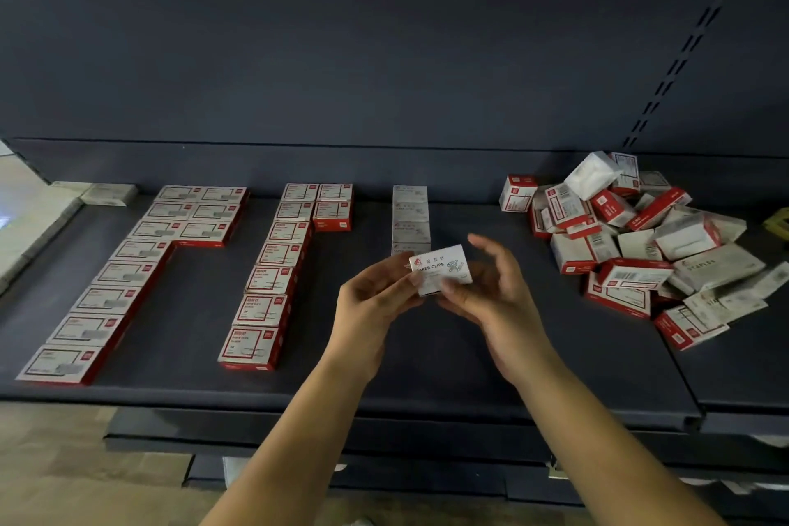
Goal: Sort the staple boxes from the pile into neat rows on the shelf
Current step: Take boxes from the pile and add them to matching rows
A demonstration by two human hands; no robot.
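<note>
Both hands hold a small white box (442, 267) marked PAPER CLIPS above the middle of the dark shelf (427, 376). My left hand (375, 295) pinches its left end. My right hand (491, 286) pinches its lower right side with the thumb, the other fingers spread loosely above. A jumbled pile of red-and-white and plain white boxes (632, 243) lies at the right. Neat rows stand on the shelf: a left block of red-trimmed boxes (128, 273), a middle row (273, 269), and a short row of white boxes (410, 218) just behind the held box.
A lone white box (109, 193) sits at the far left back of the shelf. A yellow object (779, 222) shows at the right edge. The shelf's back panel (384, 56) rises behind the rows. Lower shelf edges (341, 453) jut out beneath.
</note>
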